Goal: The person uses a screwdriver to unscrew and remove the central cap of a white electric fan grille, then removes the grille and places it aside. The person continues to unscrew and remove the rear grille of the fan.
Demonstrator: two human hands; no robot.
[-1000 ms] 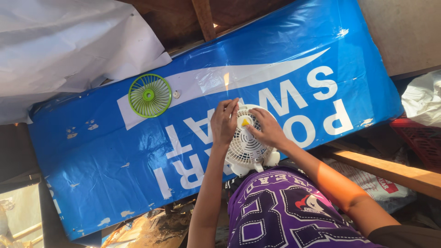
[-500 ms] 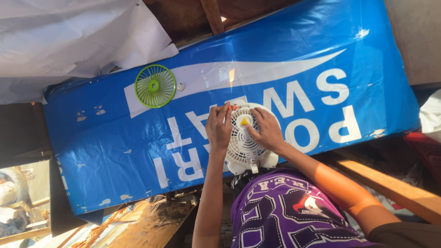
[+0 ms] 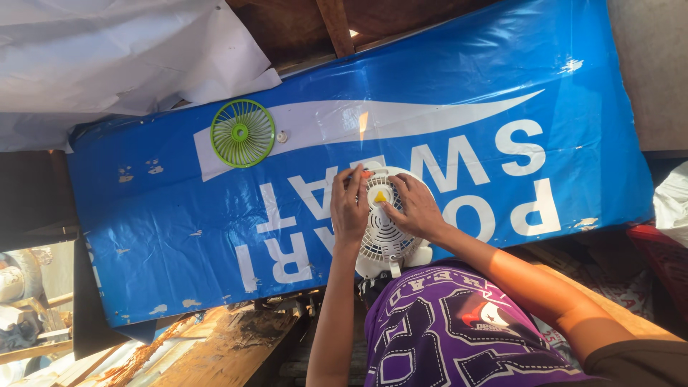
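Note:
A small white fan (image 3: 387, 240) with a round grille and a yellow centre lies on a blue banner-covered surface (image 3: 459, 107), its base toward me. My left hand (image 3: 350, 206) grips the left side of the grille, fingers curled over its top edge. My right hand (image 3: 416, 208) rests on the right side of the grille, fingertips near the yellow centre. A green round fan grille (image 3: 242, 133) lies apart on the banner, up and to the left, with a small white round part (image 3: 282, 136) beside it.
A white sheet (image 3: 107, 57) hangs over the upper left. Wooden beams (image 3: 337, 25) run above the banner. Wooden boards and debris (image 3: 215, 351) lie below its lower edge. A red crate (image 3: 663, 258) and a white bag (image 3: 674, 201) sit at the right.
The view has shifted a little, so the banner and fan sit slightly lower and rightward. Both hands stay on the white fan's grille, with small finger movements near its centre.

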